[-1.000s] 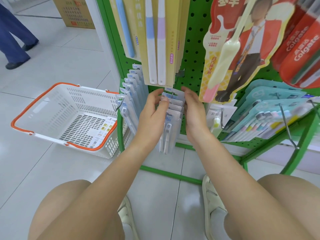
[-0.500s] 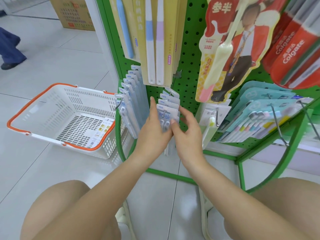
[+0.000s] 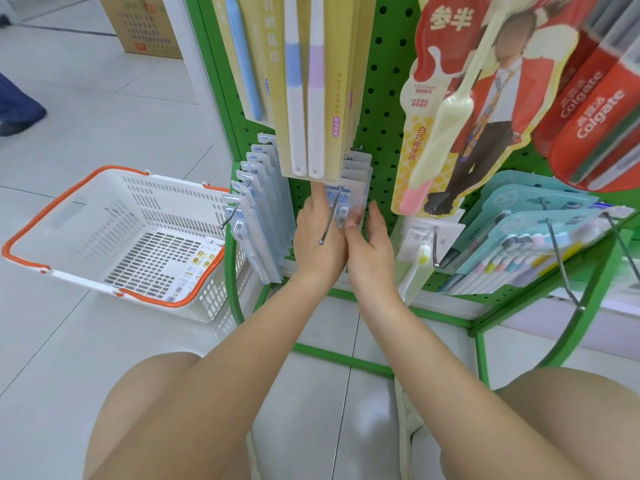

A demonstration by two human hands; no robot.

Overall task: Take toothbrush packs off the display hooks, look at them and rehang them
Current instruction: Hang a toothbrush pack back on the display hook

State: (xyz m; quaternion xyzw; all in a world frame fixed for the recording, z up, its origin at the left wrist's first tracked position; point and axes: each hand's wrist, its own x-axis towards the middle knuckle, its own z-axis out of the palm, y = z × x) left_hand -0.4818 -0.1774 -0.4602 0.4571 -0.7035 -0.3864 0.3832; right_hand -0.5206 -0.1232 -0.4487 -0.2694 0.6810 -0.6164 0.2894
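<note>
Display rack (image 3: 384,109): green pegboard, crowded; the yellow packs (image 3: 332,98) above overhang the work area and could be knocked.
Toothbrush pack (image 3: 343,202): front of its row, on the hook (image 3: 329,220); may miss or tear at its hole.
Left hand (image 3: 318,237): forefinger extended up the pack's left edge; other fingers cannot be told.
Right hand (image 3: 367,244): thumb pressing the pack's lower front, fingers (image 3: 375,216) straight along its right edge; light hold, likely slip to the floor.

Glossy pale floor tiles (image 3: 104,109) catch soft overhead light. A green pegboard rack (image 3: 381,109) stands on a green tube frame (image 3: 332,355). 1 white basket with orange rim (image 3: 52,268) sits on the floor, and a cardboard box (image 3: 145,26) waits further back.
</note>
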